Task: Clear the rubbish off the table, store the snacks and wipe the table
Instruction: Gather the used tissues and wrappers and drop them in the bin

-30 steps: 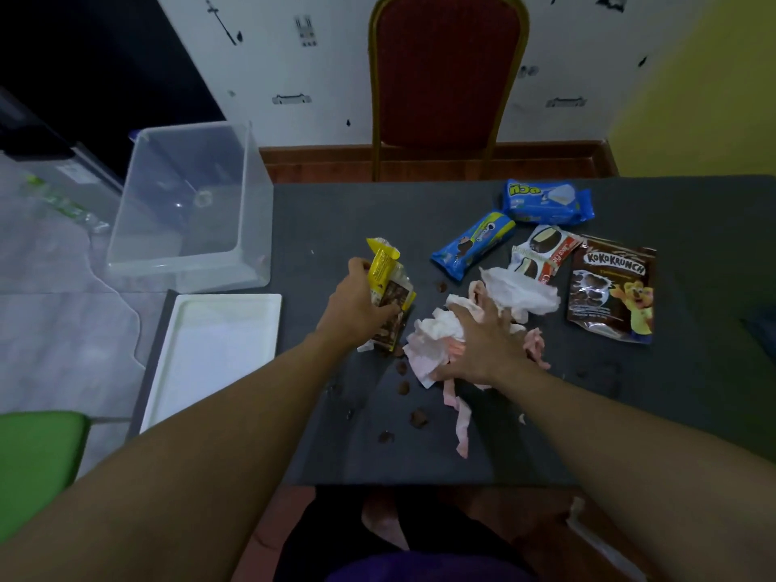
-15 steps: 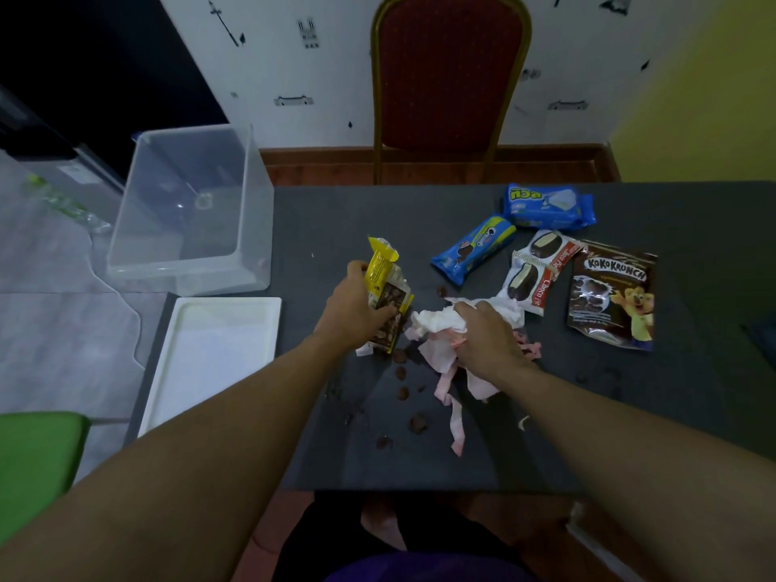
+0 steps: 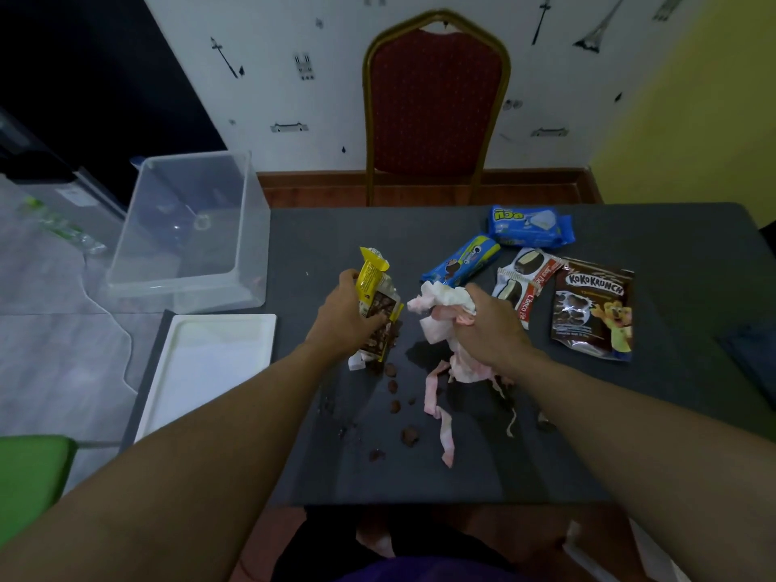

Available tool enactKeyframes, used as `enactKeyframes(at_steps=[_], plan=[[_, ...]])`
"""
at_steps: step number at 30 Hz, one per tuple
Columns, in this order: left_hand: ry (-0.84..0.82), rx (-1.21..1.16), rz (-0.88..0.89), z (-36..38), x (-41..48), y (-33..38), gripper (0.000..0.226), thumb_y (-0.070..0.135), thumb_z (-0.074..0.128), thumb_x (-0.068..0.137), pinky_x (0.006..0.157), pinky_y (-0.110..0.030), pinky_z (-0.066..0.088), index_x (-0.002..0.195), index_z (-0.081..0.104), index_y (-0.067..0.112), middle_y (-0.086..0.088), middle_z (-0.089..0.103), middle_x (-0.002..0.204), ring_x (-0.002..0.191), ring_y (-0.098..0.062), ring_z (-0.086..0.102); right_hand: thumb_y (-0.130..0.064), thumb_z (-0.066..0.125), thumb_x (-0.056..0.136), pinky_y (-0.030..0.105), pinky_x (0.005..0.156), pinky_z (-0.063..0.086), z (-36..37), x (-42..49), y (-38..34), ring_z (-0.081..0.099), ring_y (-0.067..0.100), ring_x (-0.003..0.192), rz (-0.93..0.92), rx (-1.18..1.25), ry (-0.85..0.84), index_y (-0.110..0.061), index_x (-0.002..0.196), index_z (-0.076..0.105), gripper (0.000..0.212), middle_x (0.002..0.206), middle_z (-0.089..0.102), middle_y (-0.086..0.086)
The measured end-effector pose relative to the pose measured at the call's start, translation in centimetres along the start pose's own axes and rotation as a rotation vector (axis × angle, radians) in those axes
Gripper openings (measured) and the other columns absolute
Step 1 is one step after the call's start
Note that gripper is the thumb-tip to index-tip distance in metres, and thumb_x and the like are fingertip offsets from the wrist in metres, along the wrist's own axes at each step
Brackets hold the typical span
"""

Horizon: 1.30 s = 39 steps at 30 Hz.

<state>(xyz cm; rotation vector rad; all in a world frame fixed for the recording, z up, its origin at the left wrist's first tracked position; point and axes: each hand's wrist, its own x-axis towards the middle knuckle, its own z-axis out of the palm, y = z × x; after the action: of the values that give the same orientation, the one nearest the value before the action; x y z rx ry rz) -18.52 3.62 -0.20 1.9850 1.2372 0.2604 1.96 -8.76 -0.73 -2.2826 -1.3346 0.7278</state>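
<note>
Early in the job, judging by the bench (image 3: 672,266). Gathering rubbish in both hands. In the left grip (image 3: 346,317), clenched round it, an opened yellow wrapper (image 3: 376,304), upright near the middle of the bench, lower end at or just above the surface, hard to tell which. In the right grip (image 3: 491,329), likewise clenched, a wad of tissue (image 3: 441,300) just right of the wrapper, with a pink-white strip (image 3: 443,434) trailing down onto the bench toward the near edge. Nothing thrown away as far as can be seen, and no bin in view. Left to pick up: brown crumbs (image 3: 409,436) scattered between the two arms toward the near edge, and a glossy patch (image 3: 420,357) below the tissue, perhaps a spill. Snacks unstored, four of them on the far right part of the bench: Oreo pack (image 3: 462,262) just beyond the tissue, blue pack (image 3: 527,226) farthest, Choco Pie pack (image 3: 525,283) beside the right grip, Koko Krunch bag (image 3: 592,312) rightmost. Probably meant for a clear box (image 3: 189,245) at the far left corner, open, nothing visible inside, with a white lid (image 3: 205,363) lying flat just nearer. No cloth in sight; wiping not begun.
</note>
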Motion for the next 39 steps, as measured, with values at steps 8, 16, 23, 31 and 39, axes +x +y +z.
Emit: enactKeyframes(at_steps=[8, 16, 23, 31, 39], plan=[[0.014, -0.005, 0.035, -0.3, 0.3, 1.1, 0.068, 0.029, 0.076, 0.082, 0.087, -0.036, 0.048, 0.136, 0.036, 0.017, -0.004, 0.059, 0.123, 0.109, -0.024, 0.059, -0.026, 0.071, 0.080, 0.029, 0.055, 0.032, -1.3, -0.7, -0.6, 0.051, 0.014, 0.067, 0.000, 0.135, 0.062, -0.029, 0.079, 0.039, 0.031, 0.076, 0.054, -0.005], [0.005, -0.010, 0.036, 0.0, -0.1, 0.9, 0.068, 0.031, 0.076, 0.082, 0.087, -0.041, 0.049, 0.135, 0.036, 0.018, -0.003, 0.059, 0.121, 0.107, -0.024, 0.059, -0.047, 0.080, 0.066, 0.040, 0.094, 0.048, 1.0, -1.9, 1.7, 0.049, 0.027, 0.113, 0.097, 0.032, -0.193, -0.029, 0.129, 0.044, 0.075, 0.120, 0.034, 0.004], [-0.018, -0.004, 0.006, 0.5, -0.7, -0.1, 0.068, 0.029, 0.076, 0.082, 0.092, -0.043, 0.049, 0.136, 0.036, 0.018, -0.004, 0.059, 0.125, 0.111, -0.026, 0.058, -0.076, 0.079, 0.052, 0.062, 0.113, 0.029, 3.6, -3.5, 2.5, -0.003, 0.036, 0.150, 0.138, -0.295, -0.407, -0.041, 0.152, 0.024, 0.119, 0.162, -0.001, 0.002], [-0.034, 0.013, -0.007, 1.1, -1.0, -0.6, 0.068, 0.027, 0.076, 0.082, 0.095, -0.046, 0.050, 0.136, 0.036, 0.017, -0.005, 0.058, 0.126, 0.112, -0.025, 0.058, -0.067, 0.086, 0.048, 0.066, 0.111, 0.029, 5.9, -4.6, 2.9, -0.012, 0.038, 0.150, 0.095, -0.423, -0.420, -0.042, 0.152, 0.008, 0.133, 0.163, -0.017, 0.006], [-0.038, 0.017, -0.005, 1.1, -1.0, -0.7, 0.070, 0.027, 0.076, 0.082, 0.095, -0.044, 0.049, 0.138, 0.035, 0.018, -0.005, 0.058, 0.128, 0.114, -0.026, 0.057, -0.063, 0.079, 0.071, 0.054, 0.103, 0.038, 5.6, -4.3, 2.9, 0.030, 0.033, 0.135, 0.029, -0.405, -0.297, -0.035, 0.147, 0.029, 0.095, 0.147, 0.023, 0.009]])
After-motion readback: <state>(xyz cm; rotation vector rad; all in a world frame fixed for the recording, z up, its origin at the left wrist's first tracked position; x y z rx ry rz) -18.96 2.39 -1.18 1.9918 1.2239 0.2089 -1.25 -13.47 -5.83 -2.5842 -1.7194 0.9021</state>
